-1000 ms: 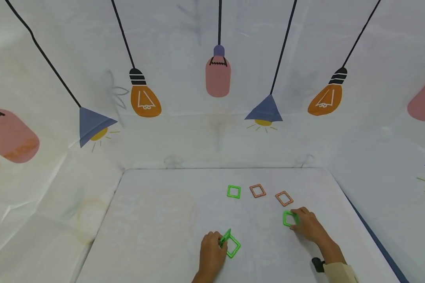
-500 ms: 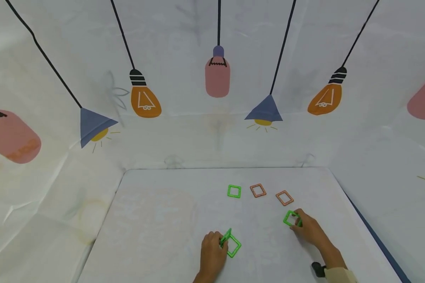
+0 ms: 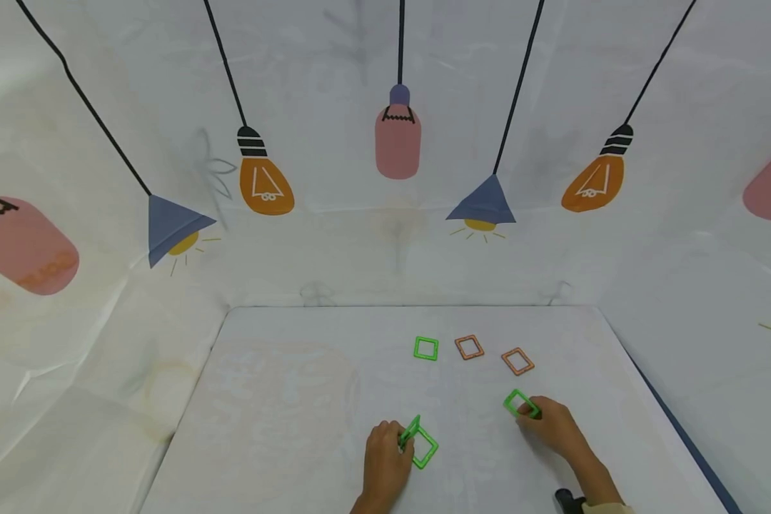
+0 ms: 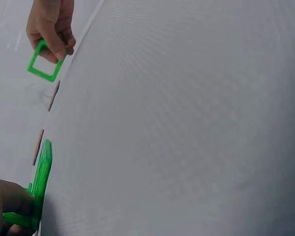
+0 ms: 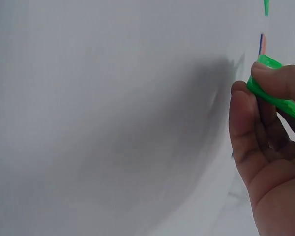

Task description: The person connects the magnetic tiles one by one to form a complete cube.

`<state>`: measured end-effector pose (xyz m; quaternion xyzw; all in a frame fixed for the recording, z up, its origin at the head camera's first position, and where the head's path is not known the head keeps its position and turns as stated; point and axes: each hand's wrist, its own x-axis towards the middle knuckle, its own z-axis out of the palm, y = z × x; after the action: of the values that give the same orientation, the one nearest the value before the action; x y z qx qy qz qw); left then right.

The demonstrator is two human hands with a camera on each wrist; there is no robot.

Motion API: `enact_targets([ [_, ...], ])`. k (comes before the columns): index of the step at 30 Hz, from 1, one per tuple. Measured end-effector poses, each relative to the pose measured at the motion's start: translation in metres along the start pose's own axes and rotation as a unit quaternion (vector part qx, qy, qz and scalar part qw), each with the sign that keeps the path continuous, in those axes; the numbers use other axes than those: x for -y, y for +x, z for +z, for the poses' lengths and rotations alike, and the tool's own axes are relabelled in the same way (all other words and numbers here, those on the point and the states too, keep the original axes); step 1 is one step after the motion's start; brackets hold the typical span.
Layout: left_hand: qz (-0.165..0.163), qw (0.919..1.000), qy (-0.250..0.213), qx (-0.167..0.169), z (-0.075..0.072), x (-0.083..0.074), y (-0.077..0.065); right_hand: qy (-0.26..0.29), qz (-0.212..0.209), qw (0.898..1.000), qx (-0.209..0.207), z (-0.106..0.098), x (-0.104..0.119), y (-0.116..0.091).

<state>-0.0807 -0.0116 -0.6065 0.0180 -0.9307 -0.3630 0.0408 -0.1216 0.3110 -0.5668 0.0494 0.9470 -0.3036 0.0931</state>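
In the head view my left hand (image 3: 385,460) pinches a green square frame tile (image 3: 410,430) that stands tilted up. At its lower side it meets a second green square tile (image 3: 429,457) lying on the white table. To the right, my right hand (image 3: 555,428) holds another green square tile (image 3: 510,397) by one side, between thumb and fingers. The left wrist view shows this right-hand tile (image 4: 41,75) raised off the table. In the right wrist view the thumb presses on its edge (image 5: 278,102); part of the tile runs out of frame.
Toward the back of the table (image 3: 283,400) lie a green square tile (image 3: 427,339) and two orange square tiles, one in the middle (image 3: 475,355) and one farther right (image 3: 525,370). A white sheet (image 3: 334,250) printed with lamps rises behind.
My right hand has lifted its green tile and moved slightly left and nearer, turning the tile. The left hand and its two tiles have stayed in place.
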Motion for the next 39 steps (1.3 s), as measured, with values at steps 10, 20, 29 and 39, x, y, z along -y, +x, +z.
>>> enact_targets([
  [10, -0.011, 0.9999, -0.003, 0.002, 0.001, -0.001, 0.001, 0.050, -0.037, 0.998, -0.030, 0.038, 0.057, -0.011],
  [20, -0.009, 0.9999, -0.003, 0.011, 0.000, -0.002, 0.001, 0.100, -0.092, 0.991, -0.017, 0.064, 0.095, -0.022],
  [29, -0.001, 1.0000, -0.001, 0.005, -0.001, 0.001, 0.003, 0.081, -0.127, 0.989, 0.001, 0.081, 0.104, -0.025],
  [39, 0.004, 0.9999, -0.009, 0.004, 0.003, 0.003, 0.004, 0.035, -0.159, 0.987, 0.009, 0.095, 0.111, -0.025],
])
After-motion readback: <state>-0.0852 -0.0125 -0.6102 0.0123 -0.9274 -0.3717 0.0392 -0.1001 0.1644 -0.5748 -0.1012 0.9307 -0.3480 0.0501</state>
